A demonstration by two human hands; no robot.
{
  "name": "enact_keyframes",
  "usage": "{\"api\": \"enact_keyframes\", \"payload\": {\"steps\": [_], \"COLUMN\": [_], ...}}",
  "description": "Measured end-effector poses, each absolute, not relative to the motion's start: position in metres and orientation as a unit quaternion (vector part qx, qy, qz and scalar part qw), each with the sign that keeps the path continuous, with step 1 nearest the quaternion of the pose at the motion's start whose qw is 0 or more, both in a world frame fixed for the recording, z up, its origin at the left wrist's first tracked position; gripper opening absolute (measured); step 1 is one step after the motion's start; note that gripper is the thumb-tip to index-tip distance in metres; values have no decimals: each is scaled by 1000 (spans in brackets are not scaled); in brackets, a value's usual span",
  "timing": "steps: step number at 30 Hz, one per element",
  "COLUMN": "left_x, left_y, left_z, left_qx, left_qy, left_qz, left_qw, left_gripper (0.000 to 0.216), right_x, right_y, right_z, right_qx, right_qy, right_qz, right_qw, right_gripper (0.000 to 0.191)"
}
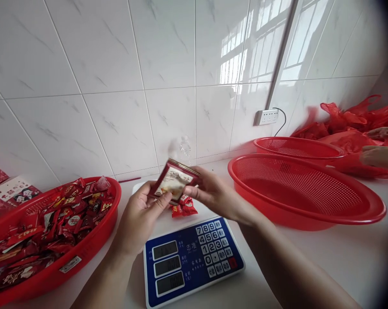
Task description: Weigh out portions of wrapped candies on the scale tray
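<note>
Both hands hold one small dark-red snack packet [172, 182] with a pale picture on its face, tilted above the weighing scale [194, 257]. My left hand [139, 214] grips its lower left edge, thumb on the front. My right hand [213, 191] pinches its right edge. Under the packet, a few small red wrapped candies [184, 209] lie on the scale's white platform. The scale's blue front panel has a keypad and three displays.
A red basket [84, 253] full of red wrapped sweets sits at the left. Two empty red mesh baskets [309, 193] stand at the right. Behind them lie red plastic bags [351, 124] and another person's hands [378, 156]. A power strip [267, 116] hangs on the tiled wall.
</note>
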State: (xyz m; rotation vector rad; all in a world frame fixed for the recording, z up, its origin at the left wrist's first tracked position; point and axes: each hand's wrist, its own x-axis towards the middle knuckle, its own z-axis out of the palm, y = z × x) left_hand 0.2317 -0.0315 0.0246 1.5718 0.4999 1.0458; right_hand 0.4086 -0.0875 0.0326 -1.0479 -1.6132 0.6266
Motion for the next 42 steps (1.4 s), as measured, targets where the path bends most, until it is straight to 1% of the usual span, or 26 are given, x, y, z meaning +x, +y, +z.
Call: {"api": "enact_keyframes", "payload": {"steps": [1,3,5,7,8,9,11,14,16,18,20,22,25,30,36,38,40,42], "left_x": [231,228,226,225,225,225,225,225,225,225,226,228,229,230,234,234,232,230], "left_y": [-30,-26,-23,-20,-19,-18,-17,-16,-17,-21,-25,-29,-31,-31,-31,-28,-24,-20], "left_z": [26,29,31,32,32,31,28,24,23,23,24,25,25,27,27,25,22,19], "left_qx": [654,631,611,596,592,589,586,596,614,636,654,670,684,706,703,718,730,734], "left_qy": [222,241,242,235,234,236,245,255,253,244,237,236,252,240,235,239,253,274], "left_qz": [464,500,519,525,524,522,518,501,484,469,452,435,414,363,382,386,398,410], "left_qw": [554,542,546,560,566,570,573,574,569,562,557,553,544,559,552,528,495,467], "left_gripper": [30,29,29,29,29,31,34,39,38,37,37,38,42,44,43,41,40,39], "right_x": [416,432,446,454,455,455,451,443,438,433,427,422,418,417,411,413,419,432], "right_y": [-87,-84,-79,-73,-70,-68,-67,-73,-80,-86,-90,-91,-90,-87,-85,-85,-88,-93], "right_z": [34,35,32,26,23,20,19,26,33,40,43,44,42,40,37,38,42,48], "right_qx": [-470,-575,-686,-744,-753,-755,-744,-709,-654,-572,-491,-439,-437,-488,-471,-502,-571,-653], "right_qy": [-682,-667,-637,-624,-625,-628,-633,-625,-635,-657,-677,-682,-663,-640,-626,-614,-587,-533], "right_qz": [220,102,6,-21,-18,-11,1,33,91,173,256,320,354,313,326,261,133,-7], "right_qw": [516,462,351,237,202,188,214,323,401,459,485,489,494,504,530,549,558,539], "right_gripper": [39,33,28,25,25,25,26,27,29,36,38,33,27,22,25,26,24,20]}}
